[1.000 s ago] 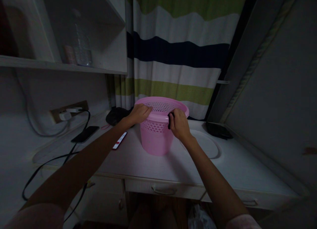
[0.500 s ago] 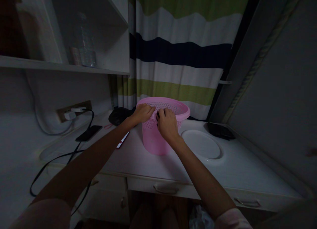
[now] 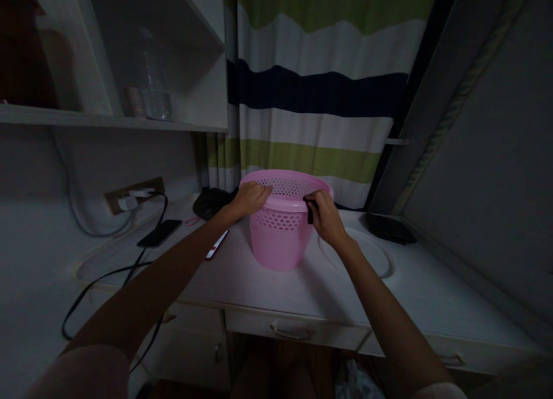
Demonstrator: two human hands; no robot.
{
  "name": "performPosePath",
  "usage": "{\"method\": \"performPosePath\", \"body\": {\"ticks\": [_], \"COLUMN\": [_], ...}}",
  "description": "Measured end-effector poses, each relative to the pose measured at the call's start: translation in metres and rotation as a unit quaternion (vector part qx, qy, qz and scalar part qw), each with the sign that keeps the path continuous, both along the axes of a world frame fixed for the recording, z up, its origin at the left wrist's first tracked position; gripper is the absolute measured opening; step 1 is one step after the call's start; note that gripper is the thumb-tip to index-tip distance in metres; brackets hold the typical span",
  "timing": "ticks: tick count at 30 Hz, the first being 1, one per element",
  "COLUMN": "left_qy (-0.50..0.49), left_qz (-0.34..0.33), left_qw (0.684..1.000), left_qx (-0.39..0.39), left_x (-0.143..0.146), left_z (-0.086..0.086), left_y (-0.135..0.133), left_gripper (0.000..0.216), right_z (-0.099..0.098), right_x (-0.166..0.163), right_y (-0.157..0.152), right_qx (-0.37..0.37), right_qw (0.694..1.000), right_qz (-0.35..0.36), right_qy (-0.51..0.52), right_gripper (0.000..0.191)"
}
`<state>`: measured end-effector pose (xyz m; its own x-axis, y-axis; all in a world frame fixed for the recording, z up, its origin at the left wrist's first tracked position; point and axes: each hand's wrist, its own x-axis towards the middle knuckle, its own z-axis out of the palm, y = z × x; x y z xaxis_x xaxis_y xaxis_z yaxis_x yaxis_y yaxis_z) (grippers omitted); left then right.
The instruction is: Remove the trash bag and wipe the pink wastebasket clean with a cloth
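A pink perforated plastic basket [image 3: 280,243] stands upright on a white desk [image 3: 337,295]. My left hand [image 3: 249,198] grips the basket's rim on its left side, fingers curled over the edge. My right hand [image 3: 327,217] is closed against the rim on the right side, pinching a small black thing [image 3: 309,209] that I cannot make out clearly. A white round plate [image 3: 371,255] lies flat on the desk just right of the basket, partly under my right wrist.
A dark phone [image 3: 159,233] on a cable lies at the left, near a wall socket [image 3: 129,198]. A slim white-and-red object [image 3: 216,244] lies by my left forearm. Dark objects sit behind the basket [image 3: 211,202] and at the right [image 3: 389,228]. A striped curtain hangs behind; a shelf holds a bottle [image 3: 152,79].
My right hand slid from the right of the rim to the middle beside my left hand, then back to the right side. My left hand stayed on the rim.
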<state>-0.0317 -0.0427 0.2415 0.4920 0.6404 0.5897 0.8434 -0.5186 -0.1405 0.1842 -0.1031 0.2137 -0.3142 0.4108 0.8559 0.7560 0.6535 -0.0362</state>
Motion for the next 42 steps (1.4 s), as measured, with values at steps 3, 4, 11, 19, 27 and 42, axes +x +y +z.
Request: {"method": "performPosePath", "body": {"ticks": [3, 4, 11, 19, 27, 42], "left_qy": [0.002, 0.0, 0.005, 0.011, -0.031, -0.035], "left_qz": [0.006, 0.008, 0.008, -0.019, -0.045, -0.013], "left_qw": [1.0, 1.0, 1.0, 0.999, 0.999, 0.999], "left_qx": [-0.001, -0.002, 0.008, 0.024, 0.004, -0.008], "left_x": [0.001, 0.001, 0.002, 0.0, -0.001, 0.002], "left_z": [0.0, 0.0, 0.0, -0.003, -0.002, -0.002], "left_y": [-0.001, -0.001, -0.001, 0.006, 0.004, 0.003], "left_gripper": [0.052, 0.052, 0.051, 0.052, 0.05, 0.051], "right_z": [-0.005, -0.006, -0.014, -0.019, -0.027, -0.011], "right_x": [-0.013, -0.02, -0.077, -0.06, -0.007, -0.081], "right_y": [-0.001, -0.002, -0.012, -0.008, -0.003, -0.008], "right_qx": [0.018, 0.023, 0.041, 0.114, 0.129, 0.043], "right_qw": [0.998, 0.997, 0.996, 0.993, 0.988, 0.996], "right_qz": [-0.035, -0.045, -0.04, 0.027, 0.028, 0.003], "right_qy": [0.045, 0.059, 0.069, 0.003, 0.08, 0.077], "right_gripper": [0.02, 0.02, 0.024, 0.031, 0.032, 0.029]}}
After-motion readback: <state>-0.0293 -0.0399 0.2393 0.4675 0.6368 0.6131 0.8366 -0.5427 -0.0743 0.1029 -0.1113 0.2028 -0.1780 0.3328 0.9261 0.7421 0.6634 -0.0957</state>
